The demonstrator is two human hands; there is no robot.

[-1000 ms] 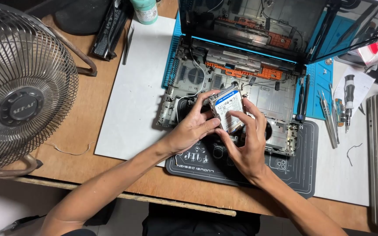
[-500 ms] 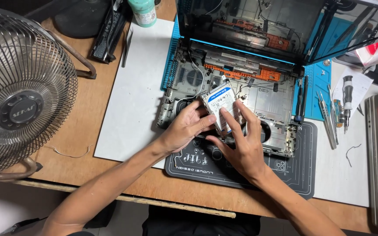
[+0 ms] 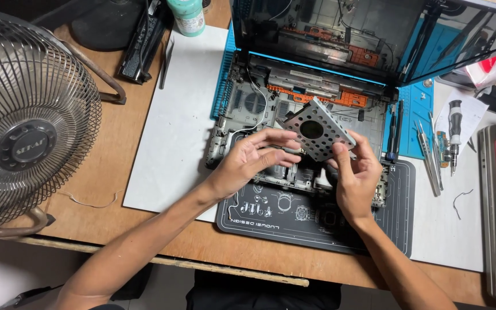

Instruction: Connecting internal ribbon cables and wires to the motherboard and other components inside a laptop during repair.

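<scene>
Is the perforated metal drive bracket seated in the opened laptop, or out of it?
Out. The perforated metal bracket is held tilted above the laptop base, gripped by the right hand; the left hand touches its edge.
</scene>
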